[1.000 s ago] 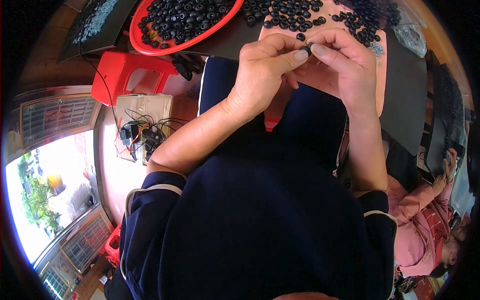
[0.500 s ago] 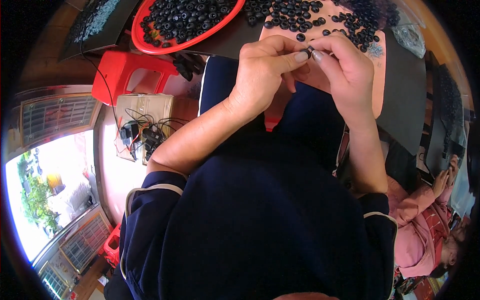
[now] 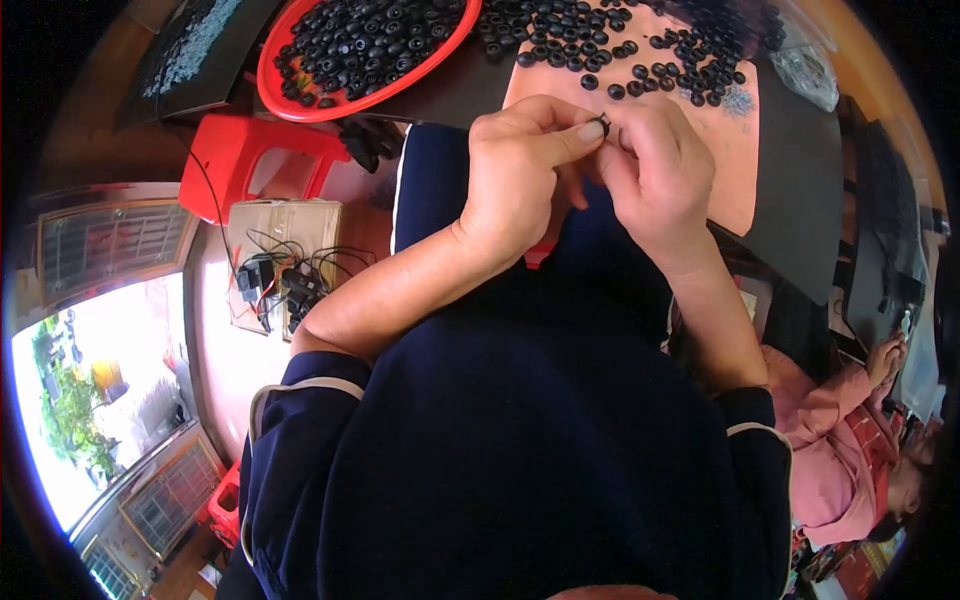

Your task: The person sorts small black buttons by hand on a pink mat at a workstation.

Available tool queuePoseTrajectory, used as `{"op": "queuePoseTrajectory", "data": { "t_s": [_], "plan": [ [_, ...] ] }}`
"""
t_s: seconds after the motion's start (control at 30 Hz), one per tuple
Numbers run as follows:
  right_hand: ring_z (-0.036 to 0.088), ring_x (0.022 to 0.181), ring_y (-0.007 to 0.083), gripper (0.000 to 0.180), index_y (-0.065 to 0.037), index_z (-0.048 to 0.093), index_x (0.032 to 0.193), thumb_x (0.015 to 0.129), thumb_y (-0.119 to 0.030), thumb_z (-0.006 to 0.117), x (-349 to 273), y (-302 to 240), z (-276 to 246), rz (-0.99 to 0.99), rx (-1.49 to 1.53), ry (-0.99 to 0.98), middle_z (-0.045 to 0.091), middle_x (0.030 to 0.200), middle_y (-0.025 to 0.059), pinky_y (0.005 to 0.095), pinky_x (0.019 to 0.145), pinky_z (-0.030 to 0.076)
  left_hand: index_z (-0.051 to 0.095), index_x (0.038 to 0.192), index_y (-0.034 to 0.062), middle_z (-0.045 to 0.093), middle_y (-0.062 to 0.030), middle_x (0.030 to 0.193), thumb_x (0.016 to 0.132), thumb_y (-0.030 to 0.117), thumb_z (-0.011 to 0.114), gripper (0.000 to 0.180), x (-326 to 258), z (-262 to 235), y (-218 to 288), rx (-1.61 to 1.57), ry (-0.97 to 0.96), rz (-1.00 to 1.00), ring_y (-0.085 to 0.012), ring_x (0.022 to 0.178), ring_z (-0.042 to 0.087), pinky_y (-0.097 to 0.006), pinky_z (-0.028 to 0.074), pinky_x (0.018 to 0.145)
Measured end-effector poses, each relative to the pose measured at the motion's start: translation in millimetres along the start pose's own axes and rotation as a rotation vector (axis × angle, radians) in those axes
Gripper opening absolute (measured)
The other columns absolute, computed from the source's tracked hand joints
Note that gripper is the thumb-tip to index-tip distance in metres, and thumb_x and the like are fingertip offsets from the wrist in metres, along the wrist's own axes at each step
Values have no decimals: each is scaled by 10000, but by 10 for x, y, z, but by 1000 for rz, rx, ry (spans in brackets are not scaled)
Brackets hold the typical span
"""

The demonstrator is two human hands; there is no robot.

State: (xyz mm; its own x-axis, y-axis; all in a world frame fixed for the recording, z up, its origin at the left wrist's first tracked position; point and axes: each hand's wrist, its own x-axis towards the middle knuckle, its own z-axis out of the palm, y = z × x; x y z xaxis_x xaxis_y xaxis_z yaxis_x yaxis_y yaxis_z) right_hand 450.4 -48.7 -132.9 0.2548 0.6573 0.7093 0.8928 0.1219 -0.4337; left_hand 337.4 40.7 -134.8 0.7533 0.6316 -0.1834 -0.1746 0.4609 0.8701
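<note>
Between the thumb and forefinger of my left hand (image 3: 512,170) is a small round black part (image 3: 602,127), held above the near edge of a pink board (image 3: 735,185). My right hand (image 3: 660,165) is closed right beside it, its thumb and fingertips pinched together. Whatever those fingertips hold, if anything, is too small to make out. Many loose black round parts (image 3: 590,82), with hollow centres, lie scattered on the board beyond my hands. A little heap of tiny grey pieces (image 3: 738,101) sits at the board's right side.
A red basin (image 3: 372,108) full of similar black parts stands at the far left of the dark table (image 3: 795,190). A clear plastic bag (image 3: 808,78) lies at the right. A red stool (image 3: 215,165) and a cardboard box (image 3: 325,215) with cables are lower left. Another person (image 3: 830,450) works at right.
Both hands have come slightly nearer to me with the black part. My right hand has turned, its fingers curling in more tightly. The whole view has shifted a little.
</note>
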Motion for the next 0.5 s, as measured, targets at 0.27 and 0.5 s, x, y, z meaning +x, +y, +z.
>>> {"op": "queuePoseTrajectory", "data": {
  "t_s": [0.27, 0.5],
  "plan": [
    [608, 687, 294, 245, -44, 610, 898, 681, 48, 676, -83, -17, 89, 34, 167, 25, 577, 743, 102, 373, 571, 491, 638, 845, -54, 658, -111, 671, 868, 40, 660, 100, -59, -39, 46, 69, 0, 67, -117, 472, 545, -215, 393, 419],
    [611, 732, 199, 165, -63, 654, 947, 794, -7, 675, 105, 399, -450, 25, -245, -57, 589, 780, 61, 303, 635, 487, 687, 977, -41, 704, -122, 867, 863, 96, 697, 178, 294, -589, 1067, 611, 236, 649, -161, 708, 664, -230, 492, 588]
  ]
}}
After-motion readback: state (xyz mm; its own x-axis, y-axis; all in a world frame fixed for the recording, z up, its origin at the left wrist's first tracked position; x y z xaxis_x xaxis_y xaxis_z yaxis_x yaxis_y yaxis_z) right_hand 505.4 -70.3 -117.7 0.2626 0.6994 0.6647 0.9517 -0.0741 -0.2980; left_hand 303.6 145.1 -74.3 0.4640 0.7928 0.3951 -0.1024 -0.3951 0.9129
